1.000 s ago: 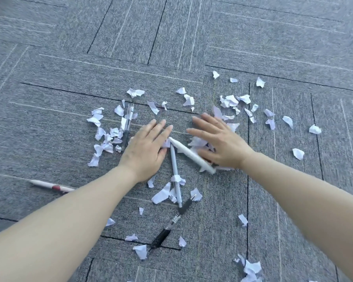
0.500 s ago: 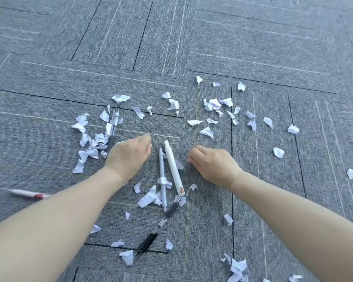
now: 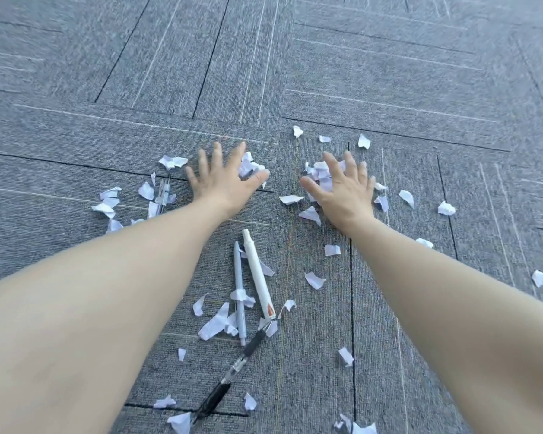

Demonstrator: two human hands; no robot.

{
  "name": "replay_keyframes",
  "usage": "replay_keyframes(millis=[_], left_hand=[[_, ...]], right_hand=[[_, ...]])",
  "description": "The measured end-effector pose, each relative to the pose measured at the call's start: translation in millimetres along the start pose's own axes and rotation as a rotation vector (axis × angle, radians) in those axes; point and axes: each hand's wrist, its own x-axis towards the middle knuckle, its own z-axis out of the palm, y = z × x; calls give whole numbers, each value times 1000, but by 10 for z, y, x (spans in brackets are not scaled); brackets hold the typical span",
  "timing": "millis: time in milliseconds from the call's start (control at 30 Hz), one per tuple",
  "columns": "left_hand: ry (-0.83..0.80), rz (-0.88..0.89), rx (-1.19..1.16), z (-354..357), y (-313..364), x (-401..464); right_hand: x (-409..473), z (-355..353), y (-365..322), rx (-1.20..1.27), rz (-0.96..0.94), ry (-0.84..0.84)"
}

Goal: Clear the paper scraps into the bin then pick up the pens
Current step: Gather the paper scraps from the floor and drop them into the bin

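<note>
White paper scraps (image 3: pixel 290 199) lie scattered over the grey carpet. My left hand (image 3: pixel 220 180) is stretched forward, fingers spread, flat on the floor beside a small heap of scraps (image 3: pixel 250 166). My right hand (image 3: pixel 342 189) is also spread flat, lying over another heap of scraps (image 3: pixel 320 172). Between my forearms lie a white pen (image 3: pixel 257 274), a pale blue pen (image 3: pixel 239 292) and a black pen (image 3: pixel 232 368). A clear pen (image 3: pixel 163 192) lies among scraps at the left. No bin is in view.
Grey carpet tiles (image 3: pixel 389 73) stretch away in front with no scraps on them. More scraps lie at the right (image 3: pixel 446 208) and near the bottom edge (image 3: pixel 362 429). My forearms hide part of the floor on both sides.
Both hands were closed into fists near the pens; they have reached forward and opened flat onto the farther scraps. The white pen lies straighter beside the blue one than one second ago.
</note>
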Motion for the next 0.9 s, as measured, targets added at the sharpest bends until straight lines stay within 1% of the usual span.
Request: replay_keyframes(millis=[67,167,267,333,433,467,533,633,733,800,833,867,900], left_hand=[[-22,104,2,45,-10,12],[-19,324,54,131,44,-22],[32,478,-18,195,108,-92],[102,501,-63,226,127,-145],[235,517,76,258,161,-199],[246,523,104,241,166,-211],[221,545,145,186,136,-245],[153,572,262,128,13,-321],[41,488,298,58,-38,-425],[-16,370,171,-31,-15,-491],[-4,317,79,-83,18,-525],[33,301,-10,-128,90,-564],[76,328,-91,-163,213,-619]], right_hand=[[18,25,-28,3,-136,-50],[-80,24,-37,-3,-355,-111],[-211,46,4,-64,-484,-128],[-284,100,14,-78,-504,-66],[-356,169,-10,-141,-540,166],[-369,173,-31,-165,-531,206],[-424,143,-87,-182,-471,189],[-575,96,-133,-231,-414,98],[-862,30,-159,-273,-401,-46],[-1101,-48,-128,-182,-319,-99],[-1232,-116,-87,-94,-252,-83],[-1369,-224,-38,17,-190,-38],[-1496,-360,25,131,-141,27]])
